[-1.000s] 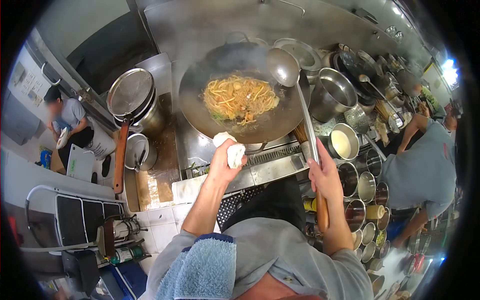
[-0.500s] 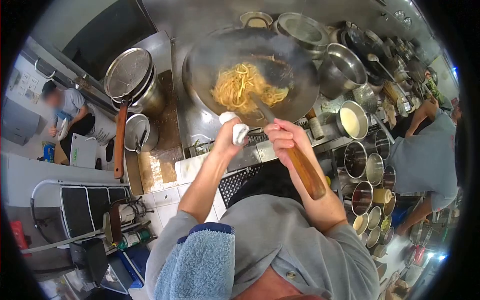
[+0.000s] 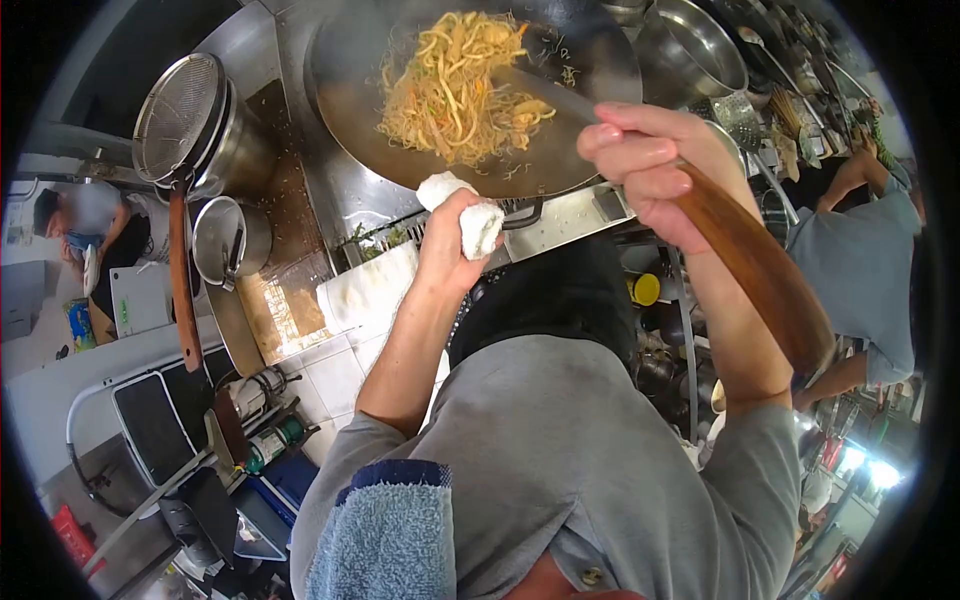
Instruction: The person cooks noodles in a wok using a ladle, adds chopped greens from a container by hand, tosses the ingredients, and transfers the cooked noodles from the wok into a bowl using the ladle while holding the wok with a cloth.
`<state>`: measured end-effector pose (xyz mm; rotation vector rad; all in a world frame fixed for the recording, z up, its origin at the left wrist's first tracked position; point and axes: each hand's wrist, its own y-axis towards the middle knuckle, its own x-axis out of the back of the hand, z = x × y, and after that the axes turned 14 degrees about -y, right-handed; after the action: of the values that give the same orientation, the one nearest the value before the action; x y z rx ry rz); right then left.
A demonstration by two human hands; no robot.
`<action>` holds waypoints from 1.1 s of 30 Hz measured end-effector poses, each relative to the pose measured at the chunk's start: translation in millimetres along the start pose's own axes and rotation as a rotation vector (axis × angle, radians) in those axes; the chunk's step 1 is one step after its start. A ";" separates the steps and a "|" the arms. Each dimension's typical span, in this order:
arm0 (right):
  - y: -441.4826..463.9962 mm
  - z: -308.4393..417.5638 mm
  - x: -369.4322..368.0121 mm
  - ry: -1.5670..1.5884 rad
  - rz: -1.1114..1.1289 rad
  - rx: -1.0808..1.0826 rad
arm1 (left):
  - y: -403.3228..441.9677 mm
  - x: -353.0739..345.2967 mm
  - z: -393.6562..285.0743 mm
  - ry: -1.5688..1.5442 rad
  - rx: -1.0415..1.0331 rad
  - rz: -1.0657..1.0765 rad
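Observation:
A large dark wok holds a steaming pile of noodles with thin and thick strands and bits of vegetable. My left hand is closed around a folded white cloth at the wok's near rim. Part of a loop handle shows just right of the cloth; whether the grip takes in the handle is hidden. My right hand grips a cooking utensil with a thick wooden handle. Its metal shaft reaches left into the noodles, and its head is hidden there.
At left, a wooden-handled strainer rests on a metal pot, near a smaller pot. A steel pot stands right of the wok. One person sits at far left; another person works at right. A blue towel hangs over my shoulder.
The view has shifted, and the wok appears higher and closer. My right hand has moved right and up with the utensil. The noodles are heaped differently. My left hand still grips the cloth.

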<state>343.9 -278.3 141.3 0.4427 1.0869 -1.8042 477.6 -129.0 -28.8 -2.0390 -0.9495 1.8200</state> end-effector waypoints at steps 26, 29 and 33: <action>-2.1 42.7 51.4 -0.729 -0.144 -0.013 | -7.1 -12.4 8.0 0.008 -0.015 -0.130; -4.8 28.0 68.6 -0.975 -0.141 -0.031 | -7.5 -15.5 11.2 0.012 -0.029 -0.145; -16.4 16.0 79.3 -1.401 -0.184 0.015 | -6.2 -13.0 13.2 -0.007 -0.027 -0.153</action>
<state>293.9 -331.7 103.2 -0.8676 0.0999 -1.6822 463.1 -135.4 -17.4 -1.9184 -1.1057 1.7451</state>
